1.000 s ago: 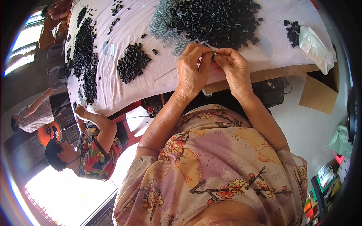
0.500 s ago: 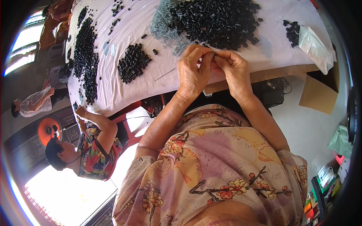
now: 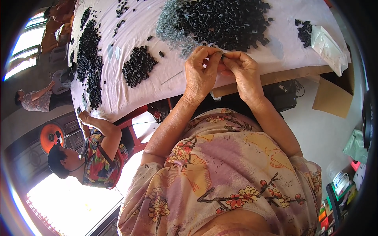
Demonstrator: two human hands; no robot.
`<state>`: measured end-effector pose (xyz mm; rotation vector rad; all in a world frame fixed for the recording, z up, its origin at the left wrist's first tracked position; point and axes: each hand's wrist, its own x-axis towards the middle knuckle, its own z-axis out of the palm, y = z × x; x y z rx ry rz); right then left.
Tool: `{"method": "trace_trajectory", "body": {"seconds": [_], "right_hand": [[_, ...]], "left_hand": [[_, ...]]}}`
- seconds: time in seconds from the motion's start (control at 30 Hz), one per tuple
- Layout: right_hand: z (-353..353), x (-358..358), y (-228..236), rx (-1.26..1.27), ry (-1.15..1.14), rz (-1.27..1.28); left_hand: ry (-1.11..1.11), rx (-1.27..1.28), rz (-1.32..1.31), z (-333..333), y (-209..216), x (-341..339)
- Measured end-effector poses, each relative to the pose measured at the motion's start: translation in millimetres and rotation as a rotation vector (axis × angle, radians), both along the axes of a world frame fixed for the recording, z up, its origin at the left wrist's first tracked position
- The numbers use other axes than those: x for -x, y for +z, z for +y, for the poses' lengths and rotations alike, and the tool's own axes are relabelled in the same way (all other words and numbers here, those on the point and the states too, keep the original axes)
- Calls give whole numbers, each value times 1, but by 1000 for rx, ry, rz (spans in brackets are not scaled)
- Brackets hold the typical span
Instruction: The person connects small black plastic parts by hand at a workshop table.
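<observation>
Just above the near edge of the cloth-covered table, both hands meet at the fingertips. My right hand (image 3: 245, 72) pinches a small black plastic piece (image 3: 223, 58), mostly covered by the fingers. Thumb and forefinger of my left hand (image 3: 201, 72) are pressed together right beside it; what they grip is hidden. Beyond the hands lies a big heap of black plastic pieces (image 3: 228, 23). A tangle of small, thin silvery metal parts (image 3: 171, 29) adjoins the heap's left side. Left of my left hand are a thin metal rod (image 3: 172, 78) and a smaller pile of black pieces (image 3: 138, 66).
A long spread of black pieces (image 3: 88, 59) covers the table's left part. At the right are a small black cluster (image 3: 304, 33), a white plastic bag (image 3: 330, 49) and a cardboard box (image 3: 334, 96). A seated co-worker (image 3: 94, 157) works at the left, near an orange fan (image 3: 51, 138).
My hands stay nearly in place, with slight finger movement around the small black piece. In the left background, a standing person has shifted and turned.
</observation>
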<state>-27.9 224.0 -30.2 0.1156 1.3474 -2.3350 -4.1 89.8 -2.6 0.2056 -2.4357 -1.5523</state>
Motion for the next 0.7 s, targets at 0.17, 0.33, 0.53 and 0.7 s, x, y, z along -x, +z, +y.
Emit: {"method": "trace_trajectory", "body": {"seconds": [0.17,0.33,0.53,0.7], "right_hand": [[-1,0,0,39,7,-57],[-1,-1,-4,99,-23,-53],[-1,-1,-7,79,-25,-31],[1,0,-1,-9,1,15]], "left_hand": [[22,20,20,3,0,-1],[30,262,165,5,3,-3],[-26,329,201,-7,10,0],[-3,434,112,-29,-1,1]]}}
